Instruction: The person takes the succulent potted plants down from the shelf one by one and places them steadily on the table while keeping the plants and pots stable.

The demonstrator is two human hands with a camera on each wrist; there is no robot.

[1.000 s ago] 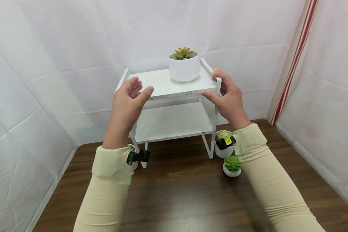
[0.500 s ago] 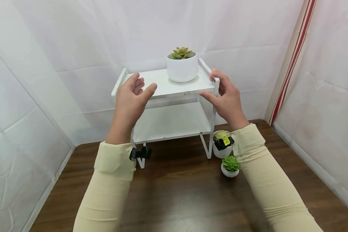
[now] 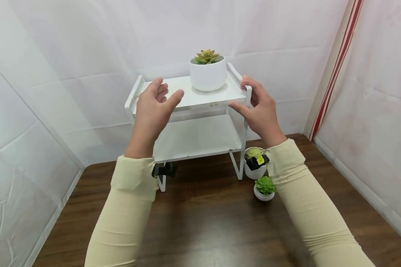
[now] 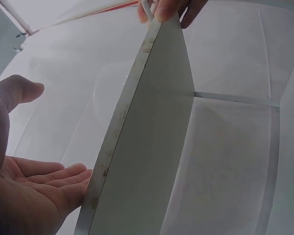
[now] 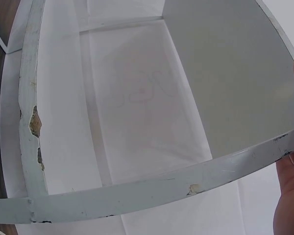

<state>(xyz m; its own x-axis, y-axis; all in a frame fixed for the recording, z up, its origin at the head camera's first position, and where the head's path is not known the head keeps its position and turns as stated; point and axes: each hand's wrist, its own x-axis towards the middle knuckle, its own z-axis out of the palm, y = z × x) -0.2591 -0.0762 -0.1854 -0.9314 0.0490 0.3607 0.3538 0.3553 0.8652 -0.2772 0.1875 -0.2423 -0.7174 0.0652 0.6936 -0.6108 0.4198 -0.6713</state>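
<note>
A white two-tier shelf rack (image 3: 197, 141) stands on the table, with raised side rails at both ends of its upper board. My right hand (image 3: 262, 113) grips the rack's right front corner, fingers over the side rail and thumb at the board's front edge. In the left wrist view, the right hand's fingers (image 4: 169, 10) curl around that corner. My left hand (image 3: 153, 111) is near the upper board's left front part, thumb and fingers spread apart with nothing between them. On the upper board, toward the right, sits a white pot (image 3: 208, 76) with a reddish-green succulent (image 3: 206, 56).
By the rack's right leg stand a white potted succulent (image 3: 254, 171), partly covered by the wrist camera, and a smaller bright green one (image 3: 265, 185). The brown wooden table (image 3: 200, 230) is enclosed by white fabric walls (image 3: 87, 52).
My left hand has shifted right, away from the left side rail and farther in over the upper board's front. My right hand keeps its hold on the right corner. The view has shifted slightly.
</note>
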